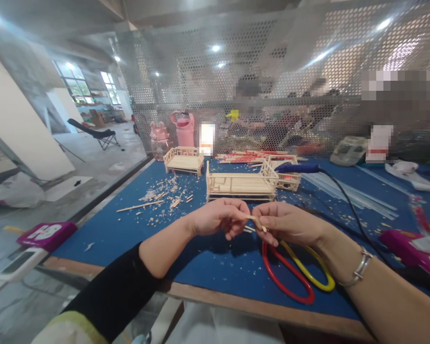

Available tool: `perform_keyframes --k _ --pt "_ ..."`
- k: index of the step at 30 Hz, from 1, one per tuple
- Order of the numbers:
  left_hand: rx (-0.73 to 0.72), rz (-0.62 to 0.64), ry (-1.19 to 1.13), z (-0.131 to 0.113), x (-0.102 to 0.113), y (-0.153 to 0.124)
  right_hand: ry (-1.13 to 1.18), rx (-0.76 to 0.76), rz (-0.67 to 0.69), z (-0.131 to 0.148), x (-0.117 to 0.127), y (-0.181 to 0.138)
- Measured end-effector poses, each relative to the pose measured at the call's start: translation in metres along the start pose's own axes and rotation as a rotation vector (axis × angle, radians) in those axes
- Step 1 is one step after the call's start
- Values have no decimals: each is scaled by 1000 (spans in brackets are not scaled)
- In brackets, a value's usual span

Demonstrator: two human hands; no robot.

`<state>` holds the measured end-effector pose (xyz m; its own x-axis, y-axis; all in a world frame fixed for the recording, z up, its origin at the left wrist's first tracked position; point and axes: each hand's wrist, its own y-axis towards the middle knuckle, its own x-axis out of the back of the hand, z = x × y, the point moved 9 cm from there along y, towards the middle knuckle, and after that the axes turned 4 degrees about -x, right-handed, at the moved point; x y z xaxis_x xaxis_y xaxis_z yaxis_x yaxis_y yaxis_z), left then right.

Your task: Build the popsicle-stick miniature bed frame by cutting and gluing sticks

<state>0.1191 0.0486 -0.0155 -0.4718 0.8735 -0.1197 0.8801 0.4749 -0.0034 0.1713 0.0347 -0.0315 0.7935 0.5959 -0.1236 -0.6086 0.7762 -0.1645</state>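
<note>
In the head view, my left hand (218, 217) and my right hand (290, 223) meet above the front of the blue table. A short, pale wooden stick (251, 217) runs between their pinched fingertips. A second stick end shows under my right fingers; whether it is a separate piece I cannot tell. Below my right hand lie scissors, their red handle loop (310, 296) and yellow handle loop (328, 286) showing, the blades hidden. Just behind my hands stands a miniature bed-like frame (241, 186) made of pale sticks.
Farther back stand a small stick bench (184, 164) and another stick frame (290, 181). A blue corded tool (301, 168) rests near translucent rods (354, 196). Wood scraps (175, 196) litter the left; red-and-pale sticks (254, 156) lie by the perforated screen (186, 71). People sit beyond it.
</note>
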Motion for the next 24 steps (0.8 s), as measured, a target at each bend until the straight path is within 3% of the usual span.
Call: perform_keyframes --k 2,6,8,16,20,24 --pt "40 -14 169 -2 8 -3 7 11 -59 1 7 1" --pt "175 -45 802 -4 30 -14 63 58 -231 3 23 4" --pt "173 -88 951 -8 36 -15 92 95 -306 5 28 5" --pt "-189 -358 850 -27 33 -5 12 178 -499 12 37 7" --pt "-192 -396 903 -29 35 -7 -104 191 -545 12 36 8" --pt "-153 -414 912 -29 39 -9 -386 272 -649 25 37 1"
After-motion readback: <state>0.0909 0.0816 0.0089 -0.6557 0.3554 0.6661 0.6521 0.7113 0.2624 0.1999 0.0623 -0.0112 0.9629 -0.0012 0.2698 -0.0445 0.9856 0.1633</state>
